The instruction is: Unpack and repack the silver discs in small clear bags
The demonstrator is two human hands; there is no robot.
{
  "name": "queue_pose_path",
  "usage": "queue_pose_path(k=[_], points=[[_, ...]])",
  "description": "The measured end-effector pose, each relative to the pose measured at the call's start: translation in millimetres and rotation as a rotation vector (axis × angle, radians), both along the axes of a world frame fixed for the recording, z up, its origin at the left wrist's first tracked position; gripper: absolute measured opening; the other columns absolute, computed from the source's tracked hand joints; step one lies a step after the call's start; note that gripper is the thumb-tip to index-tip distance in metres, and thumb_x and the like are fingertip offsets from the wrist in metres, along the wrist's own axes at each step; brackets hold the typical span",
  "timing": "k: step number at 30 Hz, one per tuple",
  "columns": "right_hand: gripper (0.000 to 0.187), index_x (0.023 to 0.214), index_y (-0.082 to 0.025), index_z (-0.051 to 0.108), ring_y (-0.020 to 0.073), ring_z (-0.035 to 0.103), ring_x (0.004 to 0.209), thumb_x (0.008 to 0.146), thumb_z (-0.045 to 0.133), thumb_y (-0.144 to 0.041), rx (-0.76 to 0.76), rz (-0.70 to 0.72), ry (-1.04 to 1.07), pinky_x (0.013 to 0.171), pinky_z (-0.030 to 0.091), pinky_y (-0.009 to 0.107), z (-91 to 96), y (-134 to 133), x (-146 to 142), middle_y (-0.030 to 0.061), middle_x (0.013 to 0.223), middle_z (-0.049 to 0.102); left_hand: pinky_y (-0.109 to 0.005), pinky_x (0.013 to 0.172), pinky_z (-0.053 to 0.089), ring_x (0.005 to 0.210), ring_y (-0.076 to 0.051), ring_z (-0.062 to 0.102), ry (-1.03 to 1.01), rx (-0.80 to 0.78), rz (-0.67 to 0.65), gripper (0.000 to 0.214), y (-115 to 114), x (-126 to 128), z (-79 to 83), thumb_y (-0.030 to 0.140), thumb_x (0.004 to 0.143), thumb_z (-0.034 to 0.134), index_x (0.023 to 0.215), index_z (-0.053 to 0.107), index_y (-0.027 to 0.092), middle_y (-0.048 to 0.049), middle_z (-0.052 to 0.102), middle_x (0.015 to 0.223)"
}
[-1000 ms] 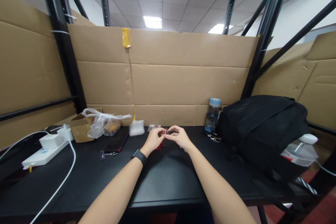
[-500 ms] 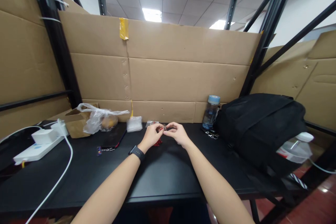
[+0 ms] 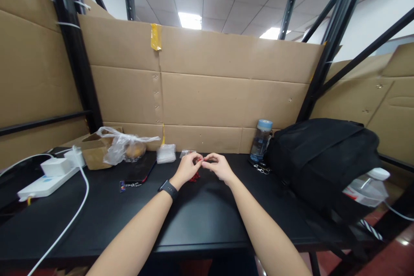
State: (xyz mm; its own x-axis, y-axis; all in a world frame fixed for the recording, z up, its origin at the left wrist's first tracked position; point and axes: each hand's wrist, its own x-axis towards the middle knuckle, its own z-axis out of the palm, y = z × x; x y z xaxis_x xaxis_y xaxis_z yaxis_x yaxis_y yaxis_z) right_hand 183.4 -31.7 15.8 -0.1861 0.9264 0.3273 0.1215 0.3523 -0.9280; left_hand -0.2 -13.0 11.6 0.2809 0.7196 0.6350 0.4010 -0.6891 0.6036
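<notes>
My left hand [image 3: 186,168] and my right hand [image 3: 219,167] meet over the far middle of the black table [image 3: 200,220]. Both pinch a tiny dark piece [image 3: 202,161] between their fingertips; it is too small to name. A small red thing [image 3: 195,177] lies on the table just under my left hand. A black watch [image 3: 167,189] sits on my left wrist. A small clear packet [image 3: 186,153] and a white packet [image 3: 166,154] lie just beyond my left hand.
A black backpack [image 3: 323,159] fills the right side, with a water bottle [image 3: 261,140] and keys [image 3: 262,169] beside it. On the left are a phone [image 3: 139,171], a bagged brown box [image 3: 106,148] and a white power strip [image 3: 43,181] with cable. Cardboard walls surround the table.
The hands stay pinched together at the same spot; the fingers shifted slightly. The view has tilted a little.
</notes>
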Motion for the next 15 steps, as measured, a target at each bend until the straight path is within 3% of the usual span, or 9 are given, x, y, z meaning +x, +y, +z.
queue_pose_path(k=[3,6,10,15], points=[[0.042,0.093,-0.020,0.071,0.0205,0.070,0.084,0.077,0.071,-0.059,-0.004,0.001,-0.026,0.059,0.049,0.025,1.6,0.8,1.3,0.0072,0.093,0.074,-0.026,0.070,0.048,0.071,-0.016,0.063,-0.010,-0.004,0.005,0.014,-0.4,-1.3,1.1,0.026,0.086,0.061,0.086,0.072,0.018,-0.0031,0.071,0.078],[0.040,0.091,-0.020,0.071,0.0195,0.067,0.083,0.076,0.072,-0.057,0.013,0.002,-0.033,0.060,0.049,0.025,0.8,2.7,2.4,0.0055,0.087,0.073,-0.026,0.071,0.049,0.072,-0.016,0.064,-0.010,-0.003,-0.011,0.012,-2.0,-2.0,2.4,0.025,0.085,0.062,0.086,0.072,0.018,-0.0029,0.072,0.080],[0.028,0.085,-0.020,0.069,0.0194,0.064,0.083,0.078,0.072,-0.047,0.067,0.004,-0.084,0.062,0.049,0.027,-3.2,7.4,5.7,0.0058,0.097,0.071,-0.027,0.074,0.049,0.074,-0.016,0.064,0.031,-0.014,-0.061,0.011,-1.7,-1.6,1.5,0.022,0.085,0.061,0.086,0.070,0.017,-0.0029,0.072,0.081],[0.013,0.077,-0.020,0.069,0.0200,0.061,0.098,0.083,0.066,-0.031,0.263,-0.111,-0.315,0.084,0.049,0.033,-10.4,15.4,10.8,0.0063,0.104,0.066,-0.031,0.089,0.049,0.094,-0.019,0.066,0.011,0.006,-0.044,0.022,-2.7,-0.1,2.1,0.026,0.094,0.050,0.102,0.069,0.018,-0.0067,0.073,0.100]])
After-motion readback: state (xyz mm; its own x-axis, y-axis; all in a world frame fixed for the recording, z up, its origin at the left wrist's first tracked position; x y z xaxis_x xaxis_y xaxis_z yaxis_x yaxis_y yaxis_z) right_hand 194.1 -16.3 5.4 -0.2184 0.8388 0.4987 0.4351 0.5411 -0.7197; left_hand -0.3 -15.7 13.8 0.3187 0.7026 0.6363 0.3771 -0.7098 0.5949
